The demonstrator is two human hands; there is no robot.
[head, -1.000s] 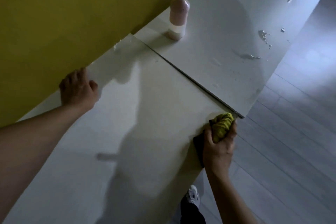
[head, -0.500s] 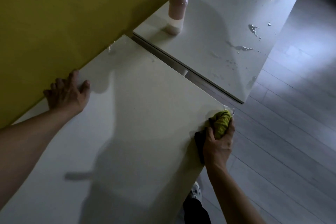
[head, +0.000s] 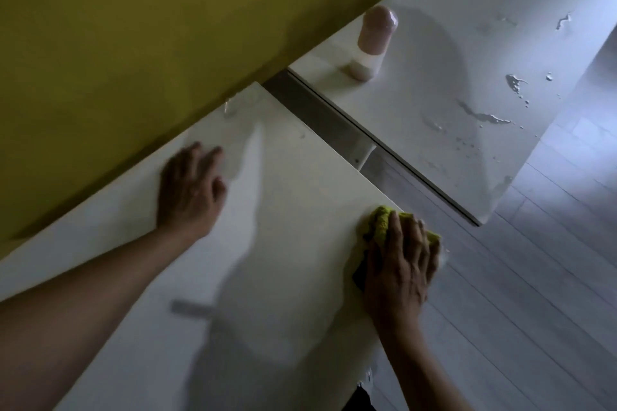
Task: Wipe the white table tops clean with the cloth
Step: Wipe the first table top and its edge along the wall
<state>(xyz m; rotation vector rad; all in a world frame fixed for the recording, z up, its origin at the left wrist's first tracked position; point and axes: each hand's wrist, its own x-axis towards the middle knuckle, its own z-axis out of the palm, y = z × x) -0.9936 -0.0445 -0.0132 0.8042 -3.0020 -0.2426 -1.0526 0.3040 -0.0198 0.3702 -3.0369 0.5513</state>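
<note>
Right hand (head: 400, 264) lies over the cloth (head: 380, 222) at the near table's (head: 283, 210) far right corner, fingers curved down over it and pressing it to the top. Most of the cloth is hidden under the hand: only a yellow-green bunch shows past the fingertips, plus a dark fold at the thumb side. Whether the thumb pinches it cannot be told.

Left hand (head: 190, 190) rests on the same top near the yellow wall (head: 150, 27), fingers spread and fairly straight, holding nothing; it is motion-blurred.

A gap separates the near table from the far table (head: 434, 43); a pale leg shows in it, its lower end hidden. A pink-capped bottle (head: 372, 40) stands upright on the far table near the wall. Wet patches (head: 484, 115) lie toward that table's right edge. Grey floor (head: 534, 277) at right. Dim light; shadows cross the near top.
</note>
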